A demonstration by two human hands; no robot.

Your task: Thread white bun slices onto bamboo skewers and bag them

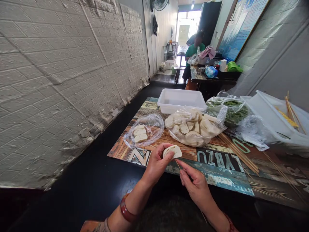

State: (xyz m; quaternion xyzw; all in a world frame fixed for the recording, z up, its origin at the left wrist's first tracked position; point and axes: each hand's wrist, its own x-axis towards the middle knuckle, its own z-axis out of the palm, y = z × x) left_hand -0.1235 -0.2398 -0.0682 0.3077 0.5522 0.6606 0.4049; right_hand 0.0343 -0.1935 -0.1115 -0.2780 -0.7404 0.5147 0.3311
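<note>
My left hand (155, 164) pinches a white slice of steamed bun (176, 150) between thumb and fingers, above the near edge of the table mat. My right hand (195, 181) grips a thin wooden skewer (178, 164), its upper end at the slice's lower edge. Whether the tip is inside the slice I cannot tell. Beyond my hands, a clear plastic bag (207, 137) is full of similar slices. Left of it, several slices on a skewer (140, 138) lie on a clear plastic sheet (156, 124). Loose skewers (241, 154) lie to the right.
A white plastic tub (181, 100) stands behind the slices. Right of it are a bag of green leaves (233, 111) and a white bin (272, 112) with skewers in it. A brick-patterned wall (72, 74) runs along the left. A person (191, 50) sits at a farther table.
</note>
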